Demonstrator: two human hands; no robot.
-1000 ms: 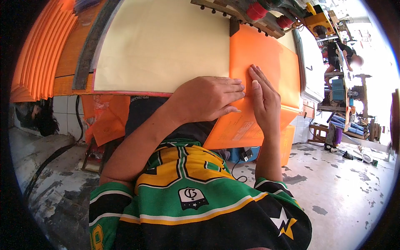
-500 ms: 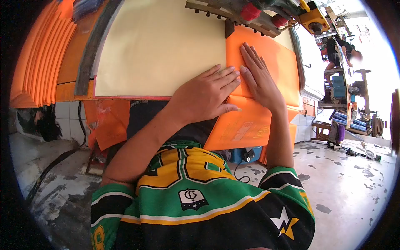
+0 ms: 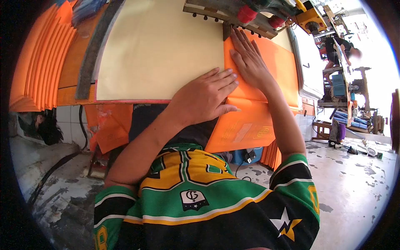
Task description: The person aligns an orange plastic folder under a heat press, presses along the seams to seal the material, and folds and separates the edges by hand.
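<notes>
We find the glossy orange plastic-like sheet (image 3: pixel 283 73) lying on the worktop, its left edge along the broad matte cream sheet (image 3: pixel 162 54) and its far end near the dark metal bar with a row of bolts (image 3: pixel 208 13). Its near portion, the orange flap with gold printing (image 3: pixel 235 125), slopes down past the worktop's edge.

We record the right hand (image 3: pixel 248 58) flat, palm down, fingers extended on the orange sheet, fingertips just beside the small dark upright block (image 3: pixel 227 31). The left hand (image 3: pixel 204 95) is also palm down and uncurled, fingertips at the seam where orange meets cream. Neither hand grasps anything; how hard either presses, we cannot tell.

We judge the orange sheet light, flexible and rather slippery, liable to skid or crease under uneven pressure. In our assessment, flat palms suit its broad face, and the free side edges of the flap offer the best pinch. A tall stack of folded orange sheets (image 3: pixel 39 62) stands at far left.
</notes>
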